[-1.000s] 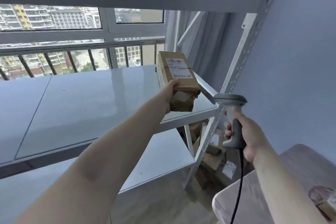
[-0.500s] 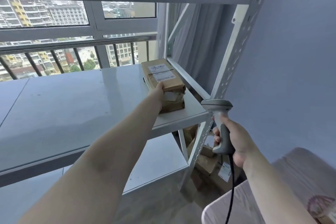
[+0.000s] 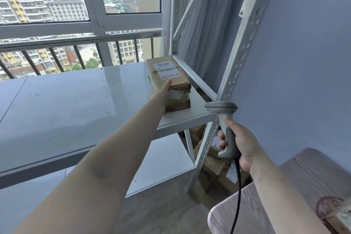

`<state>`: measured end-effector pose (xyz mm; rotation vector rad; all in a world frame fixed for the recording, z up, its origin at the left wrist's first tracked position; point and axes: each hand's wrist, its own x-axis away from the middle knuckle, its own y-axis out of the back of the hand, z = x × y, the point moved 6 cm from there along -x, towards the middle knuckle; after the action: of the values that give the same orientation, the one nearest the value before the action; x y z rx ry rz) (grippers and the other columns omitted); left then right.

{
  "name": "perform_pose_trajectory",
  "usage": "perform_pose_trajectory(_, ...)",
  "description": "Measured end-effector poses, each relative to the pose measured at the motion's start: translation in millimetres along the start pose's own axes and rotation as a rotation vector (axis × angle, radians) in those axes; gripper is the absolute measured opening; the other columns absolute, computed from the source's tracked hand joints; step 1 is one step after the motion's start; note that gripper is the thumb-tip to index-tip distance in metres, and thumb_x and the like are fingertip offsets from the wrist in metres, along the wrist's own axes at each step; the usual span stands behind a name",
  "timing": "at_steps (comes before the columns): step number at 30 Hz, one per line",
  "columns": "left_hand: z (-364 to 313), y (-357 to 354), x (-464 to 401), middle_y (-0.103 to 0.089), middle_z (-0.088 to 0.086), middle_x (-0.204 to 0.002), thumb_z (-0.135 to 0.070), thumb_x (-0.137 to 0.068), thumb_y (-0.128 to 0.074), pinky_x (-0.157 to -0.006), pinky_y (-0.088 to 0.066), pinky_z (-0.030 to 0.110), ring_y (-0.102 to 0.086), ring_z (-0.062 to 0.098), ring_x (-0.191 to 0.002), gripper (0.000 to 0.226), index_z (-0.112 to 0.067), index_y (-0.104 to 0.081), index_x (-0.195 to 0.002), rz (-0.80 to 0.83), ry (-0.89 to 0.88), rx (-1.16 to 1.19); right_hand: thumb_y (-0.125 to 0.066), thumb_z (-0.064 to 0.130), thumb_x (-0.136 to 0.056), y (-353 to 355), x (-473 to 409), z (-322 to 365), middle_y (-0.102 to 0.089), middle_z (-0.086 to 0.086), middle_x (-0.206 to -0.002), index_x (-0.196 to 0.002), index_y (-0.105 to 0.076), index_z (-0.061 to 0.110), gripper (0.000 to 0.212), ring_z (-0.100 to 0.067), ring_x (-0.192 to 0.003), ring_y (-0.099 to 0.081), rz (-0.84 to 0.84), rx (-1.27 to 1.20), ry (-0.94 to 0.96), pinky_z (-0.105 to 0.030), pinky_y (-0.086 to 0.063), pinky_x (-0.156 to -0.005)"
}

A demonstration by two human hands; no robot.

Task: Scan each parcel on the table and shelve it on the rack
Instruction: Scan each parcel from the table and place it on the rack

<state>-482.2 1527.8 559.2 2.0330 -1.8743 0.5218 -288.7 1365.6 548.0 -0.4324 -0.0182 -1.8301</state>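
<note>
A brown cardboard parcel point(image 3: 167, 74) with a white label lies flat on the white rack shelf point(image 3: 76, 104), near its right end. My left hand point(image 3: 163, 91) reaches out and rests on the parcel's near left side, fingers still around it. My right hand point(image 3: 241, 142) grips a grey handheld scanner point(image 3: 222, 119) by its handle, lower right, in front of the rack's perforated post. The scanner's black cable hangs down.
The rack's perforated upright point(image 3: 237, 66) stands just right of the parcel. A lower shelf point(image 3: 165, 165) sits below. Several cardboard boxes point(image 3: 218, 167) lie on the floor behind the post. A wooden table point(image 3: 303, 176) with another parcel's corner point(image 3: 341, 218) is at lower right.
My left hand has lowered the parcel from the air onto the shelf and pushed it further in. The right hand with the scanner stayed near the post.
</note>
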Motion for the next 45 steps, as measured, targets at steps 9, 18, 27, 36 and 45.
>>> perform_pose_trajectory(9,57.8,22.1,66.4,-0.046,-0.002,-0.131,-0.043,-0.09,-0.068,-0.092,-0.036,0.038,-0.043,0.018,-0.112,0.066,-0.021,-0.039,-0.145,-0.028,-0.152,0.13,-0.055,0.039,-0.097,14.8,50.1,-29.0,-0.051,-0.003,-0.063,-0.102,-0.061,0.01,0.029,-0.012,-0.049,-0.042,-0.086,-0.018,-0.064,-0.028,-0.041,-0.056)
perform_pose_trajectory(18,212.5,43.7,158.8,-0.061,0.004,-0.098,-0.029,-0.096,-0.065,-0.083,-0.049,0.031,-0.058,0.017,-0.091,0.011,-0.018,-0.06,-0.095,0.333,0.075,0.049,-0.055,0.038,-0.097,62.4,224.5,-114.5,-0.049,-0.002,-0.061,-0.105,-0.063,0.011,0.03,-0.014,-0.05,-0.04,-0.378,-0.095,-0.131,-0.028,-0.037,-0.058)
perform_pose_trajectory(27,340.4,43.3,273.0,-0.067,0.005,-0.093,-0.027,-0.093,-0.068,-0.08,-0.051,0.027,-0.063,0.015,-0.084,0.015,-0.013,-0.062,-0.096,0.592,0.329,-0.119,-0.053,0.037,-0.098,126.4,451.7,-203.7,-0.05,-0.005,-0.061,-0.114,-0.062,0.006,0.037,-0.015,-0.05,-0.04,-0.793,-0.203,-0.226,-0.029,-0.037,-0.054)
perform_pose_trajectory(36,410.3,-8.9,398.8,-0.07,0.006,-0.108,-0.026,-0.095,-0.065,-0.073,-0.046,0.025,-0.065,0.014,-0.093,0.027,-0.01,-0.061,-0.116,0.82,0.386,-0.262,-0.056,0.042,-0.096,177.0,620.1,-233.6,-0.053,-0.002,-0.062,-0.113,-0.064,0.012,0.036,-0.013,-0.045,-0.045,-1.072,-0.327,-0.214,-0.03,-0.04,-0.059)
perform_pose_trajectory(45,490.5,-89.3,550.4,-0.069,0.006,-0.101,-0.026,-0.094,-0.067,-0.075,-0.05,0.027,-0.064,0.016,-0.091,0.035,-0.008,-0.059,-0.123,0.942,0.412,-0.336,-0.058,0.042,-0.095,259.8,763.6,-258.5,-0.053,-0.004,-0.067,-0.112,-0.065,0.012,0.036,-0.015,-0.055,-0.045,-1.201,-0.376,-0.174,-0.03,-0.042,-0.058)
